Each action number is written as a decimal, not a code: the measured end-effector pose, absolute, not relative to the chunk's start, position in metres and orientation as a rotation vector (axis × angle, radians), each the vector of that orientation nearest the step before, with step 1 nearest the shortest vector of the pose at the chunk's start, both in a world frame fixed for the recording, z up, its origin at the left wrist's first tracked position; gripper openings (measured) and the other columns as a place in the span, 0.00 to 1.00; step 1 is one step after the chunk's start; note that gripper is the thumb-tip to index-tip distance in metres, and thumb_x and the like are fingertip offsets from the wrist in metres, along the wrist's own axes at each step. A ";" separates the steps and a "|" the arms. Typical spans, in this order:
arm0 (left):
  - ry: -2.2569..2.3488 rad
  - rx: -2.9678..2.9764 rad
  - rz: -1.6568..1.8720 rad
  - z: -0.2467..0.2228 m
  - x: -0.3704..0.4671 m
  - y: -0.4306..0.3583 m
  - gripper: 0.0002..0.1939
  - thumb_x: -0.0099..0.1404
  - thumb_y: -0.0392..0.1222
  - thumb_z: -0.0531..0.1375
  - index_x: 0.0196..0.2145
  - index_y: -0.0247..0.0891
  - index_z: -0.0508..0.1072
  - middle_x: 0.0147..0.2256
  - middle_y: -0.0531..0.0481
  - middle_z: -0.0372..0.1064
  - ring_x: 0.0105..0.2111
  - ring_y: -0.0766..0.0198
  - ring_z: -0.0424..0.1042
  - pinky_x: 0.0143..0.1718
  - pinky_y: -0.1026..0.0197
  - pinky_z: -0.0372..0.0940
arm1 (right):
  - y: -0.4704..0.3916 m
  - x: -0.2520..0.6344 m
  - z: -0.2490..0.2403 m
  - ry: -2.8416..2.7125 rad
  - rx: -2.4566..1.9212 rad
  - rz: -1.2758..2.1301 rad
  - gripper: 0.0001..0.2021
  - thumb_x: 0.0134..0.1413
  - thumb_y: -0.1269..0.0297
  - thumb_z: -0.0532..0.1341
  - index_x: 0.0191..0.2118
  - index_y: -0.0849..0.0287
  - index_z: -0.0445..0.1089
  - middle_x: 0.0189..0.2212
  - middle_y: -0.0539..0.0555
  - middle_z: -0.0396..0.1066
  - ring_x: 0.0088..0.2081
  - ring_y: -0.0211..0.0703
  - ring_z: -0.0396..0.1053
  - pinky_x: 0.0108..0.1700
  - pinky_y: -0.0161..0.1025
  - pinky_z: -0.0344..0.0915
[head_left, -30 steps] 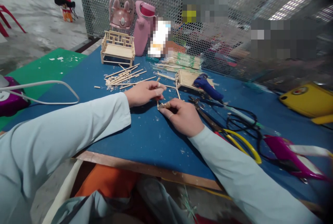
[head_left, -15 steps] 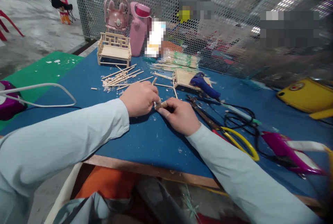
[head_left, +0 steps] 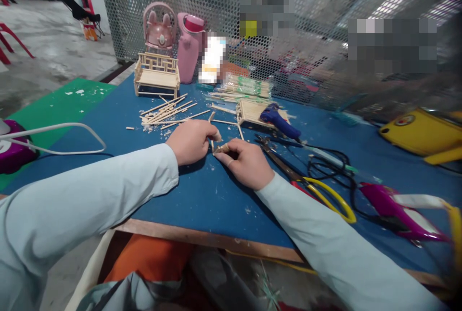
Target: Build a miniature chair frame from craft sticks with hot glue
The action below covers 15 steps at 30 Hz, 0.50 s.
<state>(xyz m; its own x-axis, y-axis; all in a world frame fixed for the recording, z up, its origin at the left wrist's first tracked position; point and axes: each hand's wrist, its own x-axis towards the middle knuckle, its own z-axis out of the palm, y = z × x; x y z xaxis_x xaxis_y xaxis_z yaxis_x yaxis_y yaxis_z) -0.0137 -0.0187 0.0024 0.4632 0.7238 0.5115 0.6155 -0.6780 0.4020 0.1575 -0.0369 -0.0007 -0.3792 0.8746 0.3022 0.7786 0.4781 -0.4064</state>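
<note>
Near the middle of the blue table [head_left: 216, 200], my left hand [head_left: 193, 141] has its fingers bent round a thin wooden stick [head_left: 212, 147], with thumb and forefinger toward the right. Close beside it, my right hand [head_left: 246, 161] pinches something small at its fingertips, touching the stick's lower end; that piece is mostly hidden. Behind my left hand lies a loose pile of thin sticks [head_left: 169, 112]. A small wooden frame piece [head_left: 249, 112] rests beyond my right hand, with a blue glue gun [head_left: 281, 121] leaning on it.
A miniature wooden bench [head_left: 157, 76] stands at the back left, before a pink fan [head_left: 160, 32] and pink bottle [head_left: 188, 53]. Bagged sticks [head_left: 245, 87] lie behind. On the right are yellow-handled cutters [head_left: 334, 198], coiled black cable [head_left: 328, 164], a purple tool [head_left: 404, 212] and a yellow pouch [head_left: 424, 133].
The tips of my two hands have moved slightly apart, and more of the stick between them shows. The whole view has shifted a little.
</note>
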 end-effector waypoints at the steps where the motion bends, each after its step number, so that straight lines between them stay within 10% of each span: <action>1: 1.156 2.528 1.024 0.002 -0.014 -0.019 0.18 0.49 0.26 0.51 0.32 0.36 0.77 0.32 0.48 0.74 0.33 0.63 0.70 0.37 0.62 0.64 | -0.037 0.157 -0.001 -2.253 -1.371 0.268 0.04 0.46 0.67 0.61 0.25 0.61 0.71 0.23 0.51 0.68 0.26 0.36 0.63 0.31 0.35 0.59; 15: 1.178 2.485 0.984 0.005 -0.012 -0.025 0.17 0.49 0.27 0.51 0.31 0.36 0.77 0.31 0.48 0.74 0.32 0.63 0.70 0.37 0.61 0.64 | -0.038 0.156 0.001 -2.250 -1.362 0.267 0.03 0.45 0.69 0.61 0.25 0.60 0.71 0.24 0.51 0.68 0.26 0.36 0.64 0.31 0.34 0.59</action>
<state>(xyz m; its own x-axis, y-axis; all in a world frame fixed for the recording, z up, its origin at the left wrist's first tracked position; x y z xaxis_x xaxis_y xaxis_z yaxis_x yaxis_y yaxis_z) -0.0116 -0.0246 0.0049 0.4541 0.7517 0.4782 0.6044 -0.6543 0.4545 0.1559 -0.0379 0.0007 -0.3800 0.8719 0.3089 0.7752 0.4824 -0.4079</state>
